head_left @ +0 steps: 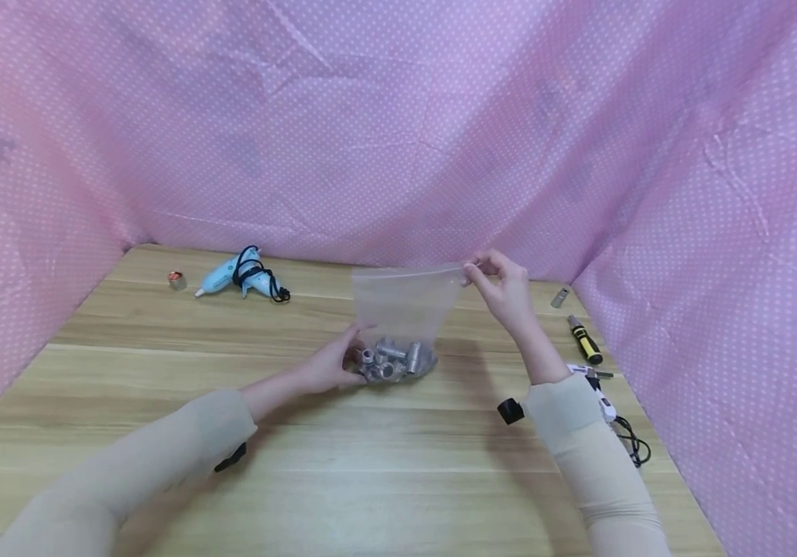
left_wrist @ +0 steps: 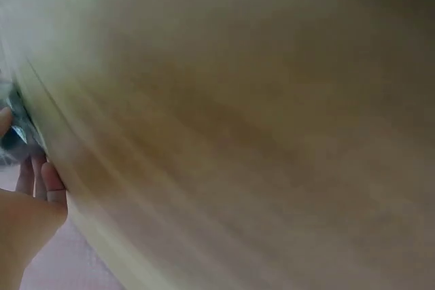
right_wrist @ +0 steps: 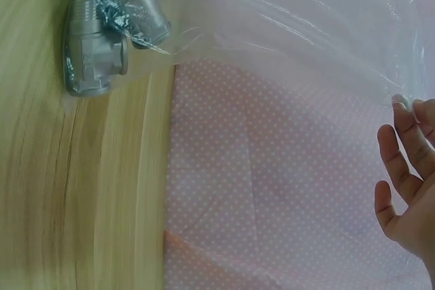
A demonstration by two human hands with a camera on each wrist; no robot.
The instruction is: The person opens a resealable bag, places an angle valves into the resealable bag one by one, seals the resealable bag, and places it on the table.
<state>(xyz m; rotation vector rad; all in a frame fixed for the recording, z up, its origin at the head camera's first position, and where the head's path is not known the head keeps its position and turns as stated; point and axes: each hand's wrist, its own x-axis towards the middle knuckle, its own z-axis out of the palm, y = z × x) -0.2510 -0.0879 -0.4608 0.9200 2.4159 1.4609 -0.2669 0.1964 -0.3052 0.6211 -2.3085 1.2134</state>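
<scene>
A clear plastic zip bag point(head_left: 405, 305) stands upright on the table, its top edge pulled straight. Several metal threaded pipe fittings point(head_left: 390, 362) lie heaped in its bottom. With thumb and fingers curled round the lower left of the bag, my left hand point(head_left: 325, 365) holds it beside the fittings. My right hand point(head_left: 507, 292) pinches the bag's top right corner between thumb and forefinger. In the right wrist view, a tee-shaped fitting point(right_wrist: 92, 62) shows through the plastic. Only part of the left hand point(left_wrist: 34, 215) appears at the left wrist view's edge.
A light blue glue gun point(head_left: 234, 275) with a black cord lies at the back left, beside a small metal piece point(head_left: 176, 280). Along the right edge are a metal piece point(head_left: 560, 297), a yellow-and-black screwdriver point(head_left: 585, 340) and a black cord point(head_left: 634, 441). Pink dotted cloth point(head_left: 371, 139) surrounds the table.
</scene>
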